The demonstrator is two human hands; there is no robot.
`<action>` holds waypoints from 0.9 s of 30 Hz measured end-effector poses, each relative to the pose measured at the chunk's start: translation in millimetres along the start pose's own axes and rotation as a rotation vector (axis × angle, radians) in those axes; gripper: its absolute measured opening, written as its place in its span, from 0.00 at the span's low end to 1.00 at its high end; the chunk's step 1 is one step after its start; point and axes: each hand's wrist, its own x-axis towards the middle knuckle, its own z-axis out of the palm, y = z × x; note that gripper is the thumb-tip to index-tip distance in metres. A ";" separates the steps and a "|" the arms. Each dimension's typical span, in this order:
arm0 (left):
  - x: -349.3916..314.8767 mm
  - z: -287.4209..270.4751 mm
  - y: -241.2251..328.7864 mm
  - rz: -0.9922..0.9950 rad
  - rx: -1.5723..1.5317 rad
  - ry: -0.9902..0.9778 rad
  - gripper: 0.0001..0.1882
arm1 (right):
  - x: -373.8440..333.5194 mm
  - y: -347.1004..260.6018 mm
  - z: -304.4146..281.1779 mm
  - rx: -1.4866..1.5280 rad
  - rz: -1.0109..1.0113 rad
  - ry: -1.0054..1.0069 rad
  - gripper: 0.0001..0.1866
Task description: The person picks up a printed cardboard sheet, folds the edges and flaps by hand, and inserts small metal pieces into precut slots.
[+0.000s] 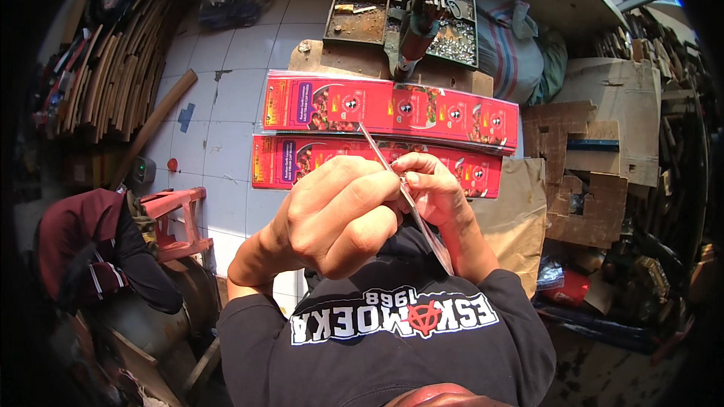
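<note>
In front of my chest, both hands hold a thin, flat sheet turned almost edge-on, so its printed face hardly shows. It slants from far left to near right. My left hand is closed, knuckles up, its fingertips pinched at the sheet's middle. My right hand pinches the same spot from the other side, thumb and finger together. Anything small between the fingertips is hidden. Beyond my hands lies a stack of long red printed sheets. A second red stack lies nearer, partly covered by my hands.
A bench machine with a dark upright column stands at the back, beside a compartmented tray of small metal bits. A striped sack and cut cardboard are on the right. A red plastic stool and leaning boards are left.
</note>
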 end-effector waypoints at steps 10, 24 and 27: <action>-6.8 -6.4 0.4 -0.046 -0.122 0.003 0.23 | -1.5 6.5 -5.8 -0.028 -0.029 -0.005 0.16; -79.0 -64.7 -61.3 -0.873 0.675 0.146 0.11 | -6.3 -23.0 -14.8 0.048 -0.196 -0.105 0.16; -114.6 -78.5 -81.2 -1.148 0.725 0.085 0.11 | -6.1 -29.9 -22.9 0.041 -0.246 -0.120 0.15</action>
